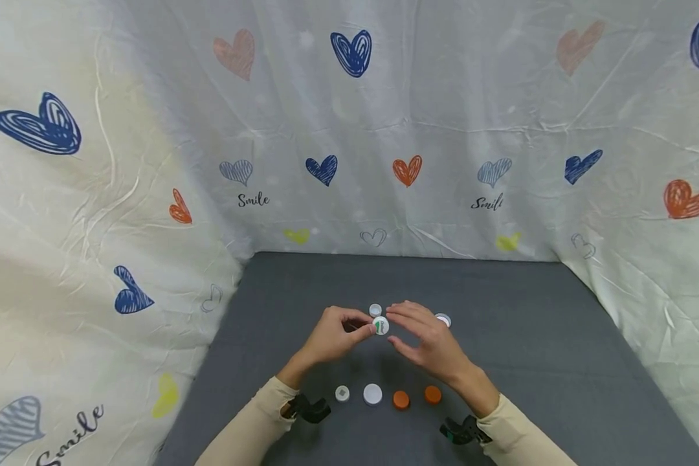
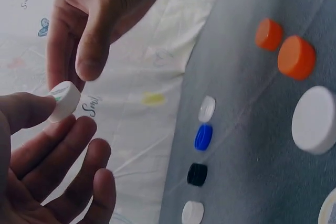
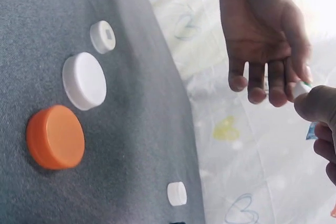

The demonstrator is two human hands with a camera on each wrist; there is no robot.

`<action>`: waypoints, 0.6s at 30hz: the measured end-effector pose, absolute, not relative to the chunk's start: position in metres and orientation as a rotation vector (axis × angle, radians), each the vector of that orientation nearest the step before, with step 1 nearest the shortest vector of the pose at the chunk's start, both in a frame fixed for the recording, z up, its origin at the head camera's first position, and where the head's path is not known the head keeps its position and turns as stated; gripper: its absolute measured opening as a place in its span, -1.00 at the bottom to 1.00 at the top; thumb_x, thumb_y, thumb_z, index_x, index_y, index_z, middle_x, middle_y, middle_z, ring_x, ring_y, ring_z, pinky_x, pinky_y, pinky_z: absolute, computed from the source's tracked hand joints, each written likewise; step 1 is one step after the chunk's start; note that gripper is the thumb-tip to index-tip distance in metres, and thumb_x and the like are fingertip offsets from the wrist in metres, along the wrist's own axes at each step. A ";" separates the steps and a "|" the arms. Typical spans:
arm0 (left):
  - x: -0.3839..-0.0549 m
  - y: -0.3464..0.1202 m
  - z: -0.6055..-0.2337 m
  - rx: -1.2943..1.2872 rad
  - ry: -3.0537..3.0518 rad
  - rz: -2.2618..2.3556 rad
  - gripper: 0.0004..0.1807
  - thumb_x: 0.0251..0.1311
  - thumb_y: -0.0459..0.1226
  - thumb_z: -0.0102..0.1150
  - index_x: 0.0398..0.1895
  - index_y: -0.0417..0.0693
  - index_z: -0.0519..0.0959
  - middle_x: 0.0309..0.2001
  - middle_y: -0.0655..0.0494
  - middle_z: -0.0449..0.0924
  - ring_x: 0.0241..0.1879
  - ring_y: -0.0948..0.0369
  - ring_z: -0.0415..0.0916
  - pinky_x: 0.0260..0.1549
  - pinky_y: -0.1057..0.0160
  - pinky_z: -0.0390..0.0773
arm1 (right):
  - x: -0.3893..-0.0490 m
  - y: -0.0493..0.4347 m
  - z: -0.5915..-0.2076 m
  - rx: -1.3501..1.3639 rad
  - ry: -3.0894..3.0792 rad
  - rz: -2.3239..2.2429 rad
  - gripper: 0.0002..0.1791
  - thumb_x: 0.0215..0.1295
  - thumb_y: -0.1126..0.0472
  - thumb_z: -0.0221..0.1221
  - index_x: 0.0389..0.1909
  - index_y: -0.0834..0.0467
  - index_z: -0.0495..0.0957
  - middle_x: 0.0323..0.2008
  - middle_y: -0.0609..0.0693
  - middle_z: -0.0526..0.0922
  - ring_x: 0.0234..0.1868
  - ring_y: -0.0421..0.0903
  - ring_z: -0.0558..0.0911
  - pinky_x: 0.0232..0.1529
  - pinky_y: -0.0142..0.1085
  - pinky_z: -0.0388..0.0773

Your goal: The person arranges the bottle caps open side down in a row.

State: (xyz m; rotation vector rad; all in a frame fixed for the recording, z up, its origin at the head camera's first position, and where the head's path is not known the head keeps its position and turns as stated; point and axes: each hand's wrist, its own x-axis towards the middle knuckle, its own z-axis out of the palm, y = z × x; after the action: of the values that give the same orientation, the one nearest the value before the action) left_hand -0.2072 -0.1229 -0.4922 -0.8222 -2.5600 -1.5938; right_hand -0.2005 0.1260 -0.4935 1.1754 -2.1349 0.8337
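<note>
Between the thumb and fingers of my left hand (image 1: 333,333) is a small white bottle cap (image 1: 380,325) with green print on its top. In the left wrist view the same cap (image 2: 65,102) stands tilted, its ridged side showing. My right hand (image 1: 428,340) is held just right of the cap, thumb and fingers spread apart around a gap. A white cap (image 1: 375,310) lies on the table beyond the held one. Another pale cap (image 1: 443,320) shows partly behind my right hand. The left wrist view shows a blue cap (image 2: 203,137) and a black cap (image 2: 197,174).
Nearer me on the grey table (image 1: 501,362) lies a row: a small white cap (image 1: 342,393) with a grey square, a larger white cap (image 1: 373,394), and two orange caps, one (image 1: 400,400) left of the other (image 1: 433,394). A heart-printed curtain (image 1: 373,129) hangs behind.
</note>
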 end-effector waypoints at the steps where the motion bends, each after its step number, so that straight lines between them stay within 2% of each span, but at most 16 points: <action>1: -0.207 -0.123 -0.492 -0.829 -2.583 -1.626 -0.87 0.28 -0.09 0.32 -0.22 0.13 0.77 -0.32 0.24 0.75 -0.38 0.30 0.67 -0.36 0.25 0.66 | -0.201 0.125 -0.494 1.187 -2.128 0.832 -0.40 0.01 0.24 0.52 0.16 0.14 0.63 0.11 0.08 0.68 0.21 0.07 0.60 0.34 -0.04 0.42; 5: -0.207 -0.123 -0.490 -0.861 -2.635 -1.711 -0.86 0.30 -0.09 0.32 -0.22 0.12 0.77 -0.31 0.20 0.77 -0.36 0.23 0.68 -0.37 0.30 0.62 | -0.201 0.121 -0.496 1.215 -2.117 0.818 -0.44 0.04 0.24 0.50 0.14 0.15 0.64 0.09 0.09 0.69 0.19 0.05 0.62 0.30 0.03 0.45; 9: -0.205 -0.124 -0.489 -0.865 -2.638 -1.645 -0.86 0.29 -0.09 0.32 -0.18 0.15 0.77 -0.28 0.23 0.76 -0.33 0.24 0.68 -0.34 0.28 0.65 | -0.200 0.121 -0.497 1.208 -2.129 0.807 -0.49 0.08 0.20 0.49 0.10 0.17 0.66 0.08 0.08 0.70 0.18 0.05 0.62 0.29 0.01 0.46; 17: -0.204 -0.123 -0.495 -1.053 -2.451 -1.112 -0.63 0.20 -0.15 0.41 0.07 0.01 0.68 -0.07 0.15 0.74 -0.22 0.30 0.65 -0.27 0.19 0.69 | -0.196 0.129 -0.498 1.131 -2.188 0.803 -0.48 0.07 0.16 0.50 0.10 0.14 0.66 0.07 0.05 0.70 0.18 0.05 0.62 0.27 0.04 0.48; 18: -0.205 -0.122 -0.495 -1.076 -2.432 -1.052 -0.61 0.19 -0.13 0.42 0.08 0.03 0.68 -0.07 0.19 0.73 -0.20 0.31 0.64 -0.25 0.23 0.68 | -0.196 0.129 -0.499 1.131 -2.183 0.811 -0.48 0.07 0.16 0.50 0.10 0.14 0.66 0.07 0.05 0.70 0.18 0.05 0.62 0.28 0.01 0.47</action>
State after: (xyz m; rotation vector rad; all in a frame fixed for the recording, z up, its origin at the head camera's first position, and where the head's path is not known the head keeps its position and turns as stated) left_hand -0.2046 -0.1224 -0.4947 -1.0761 -2.4316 -1.0520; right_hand -0.1964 0.1287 -0.4986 1.1315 -2.1827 0.8115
